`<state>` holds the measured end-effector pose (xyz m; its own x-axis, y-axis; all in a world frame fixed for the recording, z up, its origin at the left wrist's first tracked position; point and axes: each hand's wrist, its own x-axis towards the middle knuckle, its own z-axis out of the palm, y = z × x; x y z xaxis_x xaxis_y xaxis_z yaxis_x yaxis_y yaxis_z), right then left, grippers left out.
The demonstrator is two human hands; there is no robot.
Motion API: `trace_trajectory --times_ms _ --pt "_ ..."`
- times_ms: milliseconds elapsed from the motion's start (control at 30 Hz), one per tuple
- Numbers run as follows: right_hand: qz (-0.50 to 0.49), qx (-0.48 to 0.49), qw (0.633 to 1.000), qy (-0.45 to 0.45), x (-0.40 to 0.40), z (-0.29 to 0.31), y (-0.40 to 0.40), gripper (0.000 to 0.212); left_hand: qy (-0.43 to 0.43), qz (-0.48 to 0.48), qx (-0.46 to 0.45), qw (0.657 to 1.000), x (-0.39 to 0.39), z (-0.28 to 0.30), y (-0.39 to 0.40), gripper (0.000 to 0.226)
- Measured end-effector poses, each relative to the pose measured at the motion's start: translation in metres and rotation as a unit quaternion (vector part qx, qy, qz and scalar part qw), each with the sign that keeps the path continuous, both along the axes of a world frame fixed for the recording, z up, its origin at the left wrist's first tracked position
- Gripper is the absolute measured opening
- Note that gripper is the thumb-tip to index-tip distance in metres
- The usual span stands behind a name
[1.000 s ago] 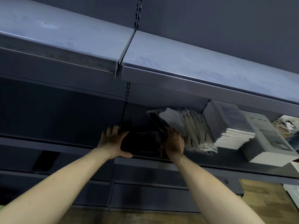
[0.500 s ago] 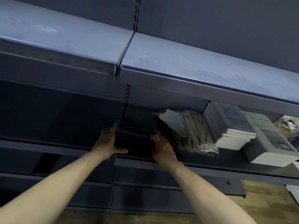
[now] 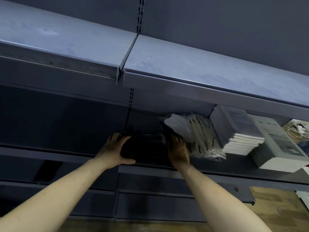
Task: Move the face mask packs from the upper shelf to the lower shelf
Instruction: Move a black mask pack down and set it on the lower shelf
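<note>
The black mask packs are blending into the shelf's shadow, hiding my fingertips behind them; the right edge is cutting off the booklets.

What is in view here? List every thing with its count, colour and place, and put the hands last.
top shelf: one, blue-grey, bare, across the top of the view
lower shelf: one, dark grey, below it, carrying the goods
black mask packs: one stack, count unclear, black, on the lower shelf between both hands
clear mask packs: one leaning bunch, pale masks in clear wrap, right of the black stack
booklet stacks: two, grey covers with white edges, right of the clear packs
white cable: one, white, far right behind the shelf
wooden floor: brown, bottom right
left hand: grips the black stack's left side
right hand: holds the black stack's right side
</note>
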<state>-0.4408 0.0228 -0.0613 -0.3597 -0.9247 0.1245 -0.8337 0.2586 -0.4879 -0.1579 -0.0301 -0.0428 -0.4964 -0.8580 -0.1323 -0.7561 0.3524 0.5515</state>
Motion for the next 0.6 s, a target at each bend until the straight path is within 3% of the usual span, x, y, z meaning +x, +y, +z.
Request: trace_trajectory --times_ms 133,400,500,600 --pt "-0.034 0.040 0.998 0.040 -0.012 0.002 -0.004 0.057 -0.053 -0.023 0.001 0.998 -0.001 -0.003 0.003 0.123" --pt "-0.079 0.049 0.988 0.123 -0.013 0.012 -0.011 0.025 -0.064 -0.024 -0.019 0.997 -0.004 -0.002 0.000 0.080" --pt "-0.094 0.047 0.989 0.107 -0.010 0.016 -0.013 0.028 -0.063 -0.026 -0.009 0.998 0.001 0.002 -0.005 0.077" --pt "-0.074 -0.013 0.996 0.052 -0.007 0.019 -0.013 0.022 -0.052 -0.033 0.014 0.998 0.004 0.005 -0.006 0.086"
